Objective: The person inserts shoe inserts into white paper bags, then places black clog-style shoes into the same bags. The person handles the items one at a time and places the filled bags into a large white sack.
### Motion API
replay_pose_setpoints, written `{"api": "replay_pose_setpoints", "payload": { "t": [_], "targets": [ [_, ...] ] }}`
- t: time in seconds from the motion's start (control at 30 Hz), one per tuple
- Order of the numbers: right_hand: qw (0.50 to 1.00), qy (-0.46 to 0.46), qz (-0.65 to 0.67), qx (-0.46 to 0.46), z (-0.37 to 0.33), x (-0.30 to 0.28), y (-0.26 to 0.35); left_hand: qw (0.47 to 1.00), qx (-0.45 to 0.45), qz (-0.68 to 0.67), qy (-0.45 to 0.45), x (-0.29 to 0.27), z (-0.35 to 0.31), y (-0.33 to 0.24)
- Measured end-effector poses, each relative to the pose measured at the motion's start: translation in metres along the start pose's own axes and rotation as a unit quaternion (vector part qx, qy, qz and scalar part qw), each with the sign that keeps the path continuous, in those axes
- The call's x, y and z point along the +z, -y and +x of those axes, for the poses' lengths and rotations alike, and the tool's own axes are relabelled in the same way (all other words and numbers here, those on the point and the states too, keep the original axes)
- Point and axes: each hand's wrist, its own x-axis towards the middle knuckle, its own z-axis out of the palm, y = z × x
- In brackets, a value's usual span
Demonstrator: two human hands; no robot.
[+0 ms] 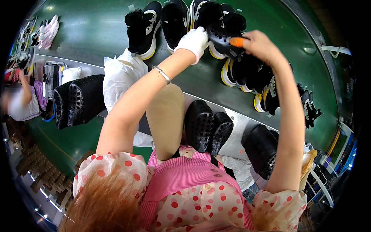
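Fingers (236, 42) at rounded, hole-dimpled black insert (218, 35), orange-tipped right hand (259, 45), white-gloved left hand (196, 40); I can't tell grip.

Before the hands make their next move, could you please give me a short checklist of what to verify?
1. Left hand gloved: ok, a white glove is on.
2. Right hand gloved: not ok, only an orange covering shows at the fingers.
3. Right hand at the perforated black insert: ok, its fingers are there.
4. That insert clear of the black shoes: cannot tell, they overlap in this view.
5. Other inserts nearby: ok, two stand close to the person's body.
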Motion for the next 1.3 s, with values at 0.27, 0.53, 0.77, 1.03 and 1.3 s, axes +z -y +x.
{"api": "replay_pose_setpoints", "payload": {
  "t": [0.27,0.53,0.77,1.03,1.3],
  "targets": [
    [0.969,-0.1,-0.224,0.033,0.076,0.019,0.067,0.994,0.071,-0.049,-0.065,0.006,0.003,0.018],
    [0.989,-0.058,-0.07,0.118,0.167,0.079,0.059,0.989,0.077,-0.121,-0.03,0.003,0.012,0.037],
    [0.985,-0.063,-0.158,0.009,0.206,0.09,0.042,0.986,0.085,-0.131,-0.057,0.01,0.017,0.047],
    [0.981,-0.138,-0.128,-0.048,0.217,0.104,0.03,0.986,0.098,-0.117,-0.072,0.011,0.023,0.055],
    [0.978,-0.109,-0.176,0.022,-0.043,0.083,0.002,0.98,0.124,0.056,-0.149,-0.035,-0.009,-0.014]
  ]
}}
